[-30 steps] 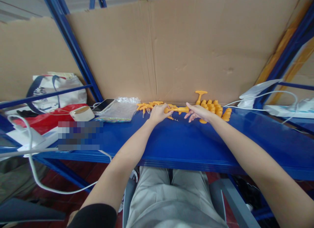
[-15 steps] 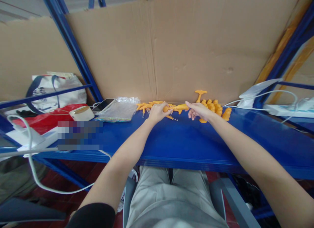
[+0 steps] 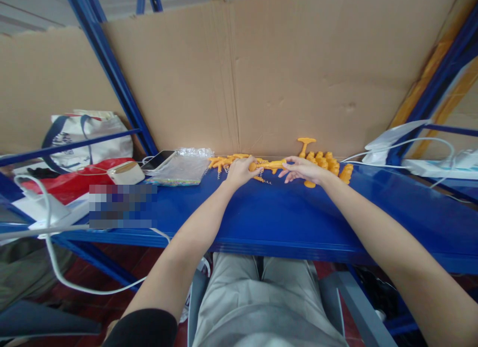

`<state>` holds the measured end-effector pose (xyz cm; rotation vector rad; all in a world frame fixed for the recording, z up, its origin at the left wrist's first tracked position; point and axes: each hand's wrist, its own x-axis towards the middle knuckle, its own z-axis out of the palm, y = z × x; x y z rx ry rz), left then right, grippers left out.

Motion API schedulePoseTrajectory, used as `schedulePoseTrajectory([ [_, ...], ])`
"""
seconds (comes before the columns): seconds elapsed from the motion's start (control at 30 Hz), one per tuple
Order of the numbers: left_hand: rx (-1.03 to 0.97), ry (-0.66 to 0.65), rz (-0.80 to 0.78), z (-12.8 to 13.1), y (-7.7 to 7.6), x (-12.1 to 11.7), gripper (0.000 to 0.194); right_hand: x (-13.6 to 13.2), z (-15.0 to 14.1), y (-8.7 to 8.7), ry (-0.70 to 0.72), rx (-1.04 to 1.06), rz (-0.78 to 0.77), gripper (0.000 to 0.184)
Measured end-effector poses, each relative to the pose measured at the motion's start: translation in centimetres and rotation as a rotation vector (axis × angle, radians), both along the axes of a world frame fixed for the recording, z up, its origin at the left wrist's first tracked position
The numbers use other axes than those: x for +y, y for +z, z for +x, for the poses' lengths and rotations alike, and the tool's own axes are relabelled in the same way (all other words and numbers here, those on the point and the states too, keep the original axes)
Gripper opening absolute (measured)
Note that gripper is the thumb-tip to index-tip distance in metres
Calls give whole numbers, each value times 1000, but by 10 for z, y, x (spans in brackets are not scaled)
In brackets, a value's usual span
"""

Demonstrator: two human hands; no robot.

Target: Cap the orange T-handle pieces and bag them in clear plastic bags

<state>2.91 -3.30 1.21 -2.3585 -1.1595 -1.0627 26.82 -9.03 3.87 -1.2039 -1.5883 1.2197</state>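
A yellow plastic corkscrew (image 3: 274, 164) lies lengthwise between my two hands, just above the blue tabletop. My left hand (image 3: 241, 173) is closed around its left part, where a round yellow end shows by the thumb. At its right end, the thumb and index finger of my right hand (image 3: 304, 170) pinch it, while the other fingers are spread apart. Yellow pieces with metal spirals (image 3: 220, 163) lie in a heap beside and behind my left hand. Past my right hand stand several yellow sleeve-shaped parts (image 3: 326, 161) and a T-shaped yellow handle (image 3: 306, 145).
Left of the heap lies a clear plastic bag (image 3: 182, 168), with a phone (image 3: 159, 161) beside it. A red bag (image 3: 74, 180), a white power bank (image 3: 126, 173) and cables are farther left. A cardboard wall (image 3: 261, 78) rises behind the blue table (image 3: 276, 217).
My right hand's fingers have shifted slightly left onto the corkscrew's right end, and the raised finger has come down over it. My left hand keeps its hold.
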Motion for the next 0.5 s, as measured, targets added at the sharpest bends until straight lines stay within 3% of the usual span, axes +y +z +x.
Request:
schedulePoseTrajectory([
  [0.07, 11, 1, 15, 0, 0, 0, 30, 0, -1, 0, -4, -1, 0, 18],
  [0.23, -3, -8, 13, -1, 1, -1, 28, 4, -4, 0, -94, -86, -14, 44],
  [0.37, -26, -14, -31, -1, 3, -1, 27, 6, -5, 0, -115, -134, -28, 55],
  [0.43, -26, -7, -48, -1, 4, -1, 27, 5, -5, 0, -110, -136, -37, 52],
  [0.5, -20, 2, -50, -2, 3, -1, 27, 5, -4, -1, -94, -113, -6, 39],
])
